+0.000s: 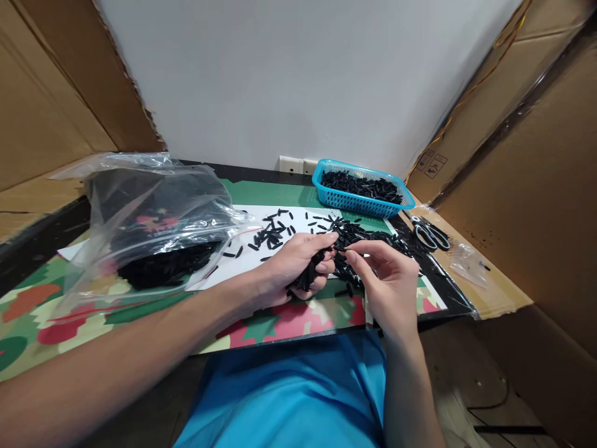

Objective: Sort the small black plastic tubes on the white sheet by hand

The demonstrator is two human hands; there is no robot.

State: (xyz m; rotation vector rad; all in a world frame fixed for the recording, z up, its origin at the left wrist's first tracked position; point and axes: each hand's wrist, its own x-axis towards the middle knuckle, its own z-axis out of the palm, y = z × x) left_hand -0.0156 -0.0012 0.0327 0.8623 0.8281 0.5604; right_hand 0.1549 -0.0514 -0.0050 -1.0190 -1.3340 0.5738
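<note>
My left hand [298, 258] is closed around a bunch of small black strips [305, 277], whose ends stick out below the fingers. My right hand [385, 274] pinches a thin black piece [341, 249] between thumb and forefinger, close against the left fingertips. Behind and under the hands, a heap of loose black pieces [368, 235] spreads over a white sheet [298, 218]. A looser scatter of the same pieces [273, 233] lies left of the heap. What exactly these pieces are is too small to tell.
A blue plastic basket [359, 200] full of black pieces stands at the back right. Scissors [431, 236] and a small clear bag [469, 264] lie right. A large zip bag [153, 211] with black contents sits left. Cardboard walls [527, 137] flank the table.
</note>
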